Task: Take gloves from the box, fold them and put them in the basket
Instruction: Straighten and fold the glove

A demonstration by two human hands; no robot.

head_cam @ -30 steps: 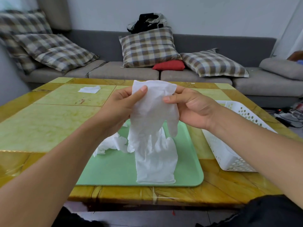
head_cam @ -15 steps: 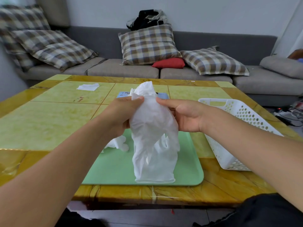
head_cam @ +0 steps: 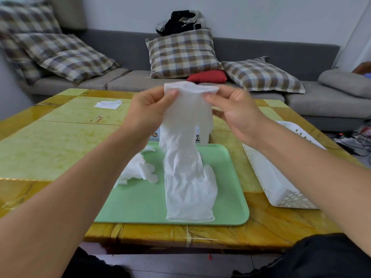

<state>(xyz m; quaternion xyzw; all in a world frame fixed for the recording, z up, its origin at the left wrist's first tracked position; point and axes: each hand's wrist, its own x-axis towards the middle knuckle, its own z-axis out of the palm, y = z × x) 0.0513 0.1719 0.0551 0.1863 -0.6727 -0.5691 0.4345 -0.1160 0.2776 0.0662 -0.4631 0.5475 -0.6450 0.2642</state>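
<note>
Above the green tray (head_cam: 140, 205) holding crumpled gloves (head_cam: 138, 169), both hands (head_cam: 146, 111) (head_cam: 236, 115) pinch a glove (head_cam: 186, 121).

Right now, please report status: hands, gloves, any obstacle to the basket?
Left hand and right hand pinch held glove by its cuff, above green tray. Flat glove and crumpled glove on tray. White basket at right, way clear.
</note>
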